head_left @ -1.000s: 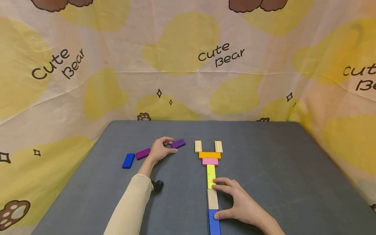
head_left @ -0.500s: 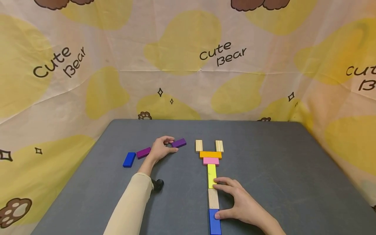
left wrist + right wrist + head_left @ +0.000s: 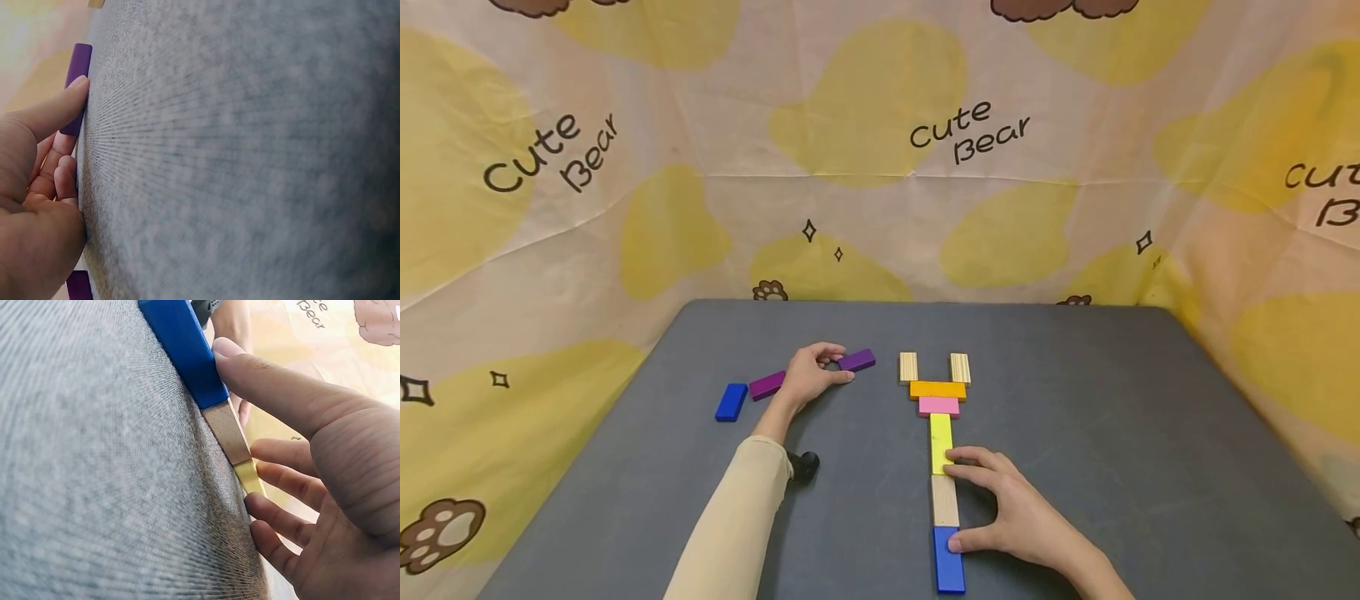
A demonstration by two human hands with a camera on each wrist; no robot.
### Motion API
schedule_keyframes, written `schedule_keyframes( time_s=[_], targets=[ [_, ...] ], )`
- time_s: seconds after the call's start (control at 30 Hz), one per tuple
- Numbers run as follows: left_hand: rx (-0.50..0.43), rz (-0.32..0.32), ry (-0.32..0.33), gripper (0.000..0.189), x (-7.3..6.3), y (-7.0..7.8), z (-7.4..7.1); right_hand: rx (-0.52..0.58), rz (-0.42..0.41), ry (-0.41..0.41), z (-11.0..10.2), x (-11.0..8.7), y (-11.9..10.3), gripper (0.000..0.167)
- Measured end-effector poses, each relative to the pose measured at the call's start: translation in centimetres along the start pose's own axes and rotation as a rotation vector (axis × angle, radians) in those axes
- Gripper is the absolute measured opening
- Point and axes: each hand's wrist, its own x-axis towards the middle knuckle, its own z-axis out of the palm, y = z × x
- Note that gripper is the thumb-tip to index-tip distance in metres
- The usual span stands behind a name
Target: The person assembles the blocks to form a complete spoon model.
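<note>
My left hand (image 3: 808,372) is at the left end of a purple block (image 3: 857,360) lying on the grey table. Thumb and fingers pinch that end; the left wrist view shows the thumb tip laid against the purple block (image 3: 78,62). A row of flat blocks runs toward me: orange (image 3: 937,390), pink (image 3: 938,407), a yellow block (image 3: 941,443), a plain wood block (image 3: 944,500) and a blue block (image 3: 949,560). With fingers spread along its right side, my right hand (image 3: 1018,512) touches the yellow block with fingertips and the blue block with its thumb.
Two plain wood blocks, one on the left (image 3: 908,367) and one on the right (image 3: 960,368), stand out from the far end of the row. Behind my left wrist lie a second purple block (image 3: 767,385) and a blue block (image 3: 731,402). A printed cloth (image 3: 880,250) hangs beyond the table.
The head view has tilted slightly, so everything sits a little higher in it. Both hands and the blocks keep their places.
</note>
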Motion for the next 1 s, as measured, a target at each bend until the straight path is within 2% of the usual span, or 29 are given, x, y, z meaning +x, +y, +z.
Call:
schedule_keyframes(
  time_s=[0.33, 0.6, 0.7, 0.8, 1.0],
  targets=[
    [-0.008, -0.006, 0.009, 0.044, -0.1, 0.2, -0.1, 0.008, -0.009, 0.007, 0.1, 0.1, 0.0, 0.083],
    [-0.084, -0.031, 0.015, 0.046, 0.1, 0.1, -0.6, 0.007, 0.002, -0.003, 0.0, 0.2, 0.0, 0.083],
    [-0.106, -0.034, 0.038, 0.047, 0.2, 0.4, -0.6, 0.012, 0.006, -0.006, 0.0, 0.2, 0.0, 0.083],
    [-0.088, -0.002, 0.047, 0.046, 0.1, 1.3, 0.0, 0.013, 0.011, -0.013, -0.1, 0.2, 0.0, 0.084],
    [0.0, 0.115, 0.008, 0.042, -0.4, 4.6, 3.1, 0.003, 0.03, -0.03, -0.2, 0.2, 0.0, 0.084]
  ],
)
